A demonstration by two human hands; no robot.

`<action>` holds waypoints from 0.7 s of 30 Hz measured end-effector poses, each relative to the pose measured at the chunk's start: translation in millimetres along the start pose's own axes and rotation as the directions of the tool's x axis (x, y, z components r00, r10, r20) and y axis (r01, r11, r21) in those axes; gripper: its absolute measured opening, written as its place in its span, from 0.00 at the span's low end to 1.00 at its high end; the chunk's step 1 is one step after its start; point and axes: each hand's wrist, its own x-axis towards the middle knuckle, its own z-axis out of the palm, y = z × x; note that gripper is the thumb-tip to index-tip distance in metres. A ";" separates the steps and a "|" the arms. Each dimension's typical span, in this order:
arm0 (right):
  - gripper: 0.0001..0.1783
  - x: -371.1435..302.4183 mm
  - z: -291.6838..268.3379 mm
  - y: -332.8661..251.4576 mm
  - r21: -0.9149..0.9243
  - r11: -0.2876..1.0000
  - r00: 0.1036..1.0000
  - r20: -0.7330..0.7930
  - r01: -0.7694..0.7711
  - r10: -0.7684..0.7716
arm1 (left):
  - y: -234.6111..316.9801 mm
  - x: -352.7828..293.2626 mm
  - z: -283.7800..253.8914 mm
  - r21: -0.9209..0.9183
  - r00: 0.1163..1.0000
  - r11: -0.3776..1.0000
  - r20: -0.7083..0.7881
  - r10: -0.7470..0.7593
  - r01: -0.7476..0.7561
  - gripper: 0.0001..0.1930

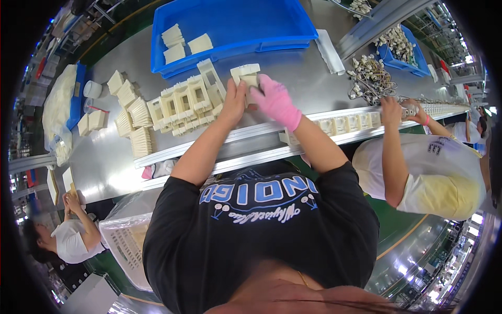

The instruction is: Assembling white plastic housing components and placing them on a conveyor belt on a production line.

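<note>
We worked at a long grey table (293,68), and everything else sat in relation to it. At its far edge stood a large blue bin (235,23) holding a few cream plastic pieces. Nearer the middle of the table a row of cream plastic frames (183,102) stood side by side, with stacks of flat cream parts (137,125) to the left of them. Just right of the row, above the table, our bare left hand (234,102) and our pink-gloved right hand (274,99) both closed around one small cream plastic block (247,76), fingers pinching it from either side.
</note>
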 end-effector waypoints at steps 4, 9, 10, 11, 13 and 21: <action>0.19 -4.1 1.4 -17.4 0.332 0.940 0.988 -0.099 -0.078 0.117 | -0.9 3.9 -2.0 -0.048 0.991 0.990 -0.012 0.132 -0.132 0.20; 0.20 -0.4 1.4 -16.2 0.275 0.961 0.996 -0.084 -0.019 0.044 | -4.9 6.4 -10.0 -0.063 0.989 0.989 0.056 0.139 -0.135 0.23; 0.20 -1.0 0.1 -16.5 0.272 0.962 0.996 -0.084 -0.015 0.039 | -8.9 8.0 -10.5 -0.155 0.990 0.981 0.069 0.125 -0.114 0.20; 0.20 1.4 -2.5 -18.1 0.265 0.963 0.998 -0.031 -0.050 0.060 | -6.9 10.8 -11.1 -0.243 0.989 0.965 0.085 0.117 -0.093 0.18; 0.20 1.4 -9.8 -24.2 0.253 0.965 0.997 0.015 -0.073 0.072 | -5.4 5.5 -9.0 -0.296 0.992 0.955 0.108 0.066 -0.031 0.18; 0.21 -2.6 -29.6 -10.7 0.531 0.843 0.996 0.072 -0.083 0.053 | 16.1 -10.8 -4.9 -0.166 0.969 0.967 0.187 -0.161 0.192 0.21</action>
